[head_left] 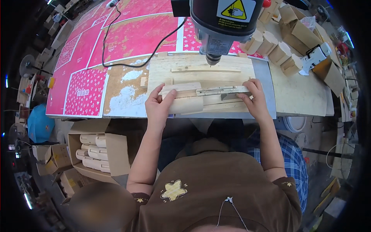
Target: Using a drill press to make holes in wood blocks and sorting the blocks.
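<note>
My left hand is closed round the left end of a pale, rounded wooden block, thumb on top and fingers behind. A groove runs along the block's upper face. My right hand pinches the right end of a narrow wooden strip with dark slots or marks along it. The strip's left end meets the block's right part; whether it sits inside the groove I cannot tell. Both lie over a wooden board with battens fixed on it. Above and behind them hangs a drill press, its chuck pointing down.
A black cable crosses the pink printed sheets, where sawdust is spread. Cut wooden blocks and an open carton stand at the right. Below the table's left side, a cardboard box holds several wooden pieces.
</note>
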Tool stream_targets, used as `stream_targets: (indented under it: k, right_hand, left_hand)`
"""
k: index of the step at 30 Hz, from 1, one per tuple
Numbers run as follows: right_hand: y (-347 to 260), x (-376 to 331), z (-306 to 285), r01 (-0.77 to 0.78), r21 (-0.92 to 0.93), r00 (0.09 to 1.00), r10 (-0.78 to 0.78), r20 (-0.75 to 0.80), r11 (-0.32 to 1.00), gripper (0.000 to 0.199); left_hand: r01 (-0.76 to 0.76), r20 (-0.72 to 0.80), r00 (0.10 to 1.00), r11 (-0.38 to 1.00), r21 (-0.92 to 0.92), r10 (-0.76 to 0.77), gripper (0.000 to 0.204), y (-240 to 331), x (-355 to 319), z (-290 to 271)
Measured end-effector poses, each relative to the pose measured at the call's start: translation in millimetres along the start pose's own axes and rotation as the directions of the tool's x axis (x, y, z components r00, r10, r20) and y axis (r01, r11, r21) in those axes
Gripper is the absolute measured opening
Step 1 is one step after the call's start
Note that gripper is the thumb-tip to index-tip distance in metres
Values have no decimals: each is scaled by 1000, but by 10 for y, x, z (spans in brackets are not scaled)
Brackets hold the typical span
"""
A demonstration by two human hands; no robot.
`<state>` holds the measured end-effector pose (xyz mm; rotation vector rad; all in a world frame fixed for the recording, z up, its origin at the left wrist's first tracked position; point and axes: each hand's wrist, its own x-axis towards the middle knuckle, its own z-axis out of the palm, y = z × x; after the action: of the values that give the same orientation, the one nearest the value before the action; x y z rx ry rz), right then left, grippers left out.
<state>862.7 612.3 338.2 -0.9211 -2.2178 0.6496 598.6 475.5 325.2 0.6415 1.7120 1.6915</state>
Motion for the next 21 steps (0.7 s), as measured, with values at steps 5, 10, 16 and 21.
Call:
stream_targets:
  k: [5,10,16,21]
  right_hand:
    - [-79,-13,70,34,-17,999,-34,25,999,34]
    - [-36,-8,69,45,-67,999,-46,-13,997,36]
    - [213,255,67,27,-118,994,-40,-106,993,40]
    - [224,440,294,45,-93,990,-57,-127,995,42]
  left_hand:
    - [43,124,992,995,-92,-31,62,-41,-108,239]
    - [-225,344,914,974,-11,215,70,-116,-248,407]
    - [-527,429,819,796,297,382,71,-222,25,406]
    - [-575,331,818,634,517,471,64,-355,329,379]
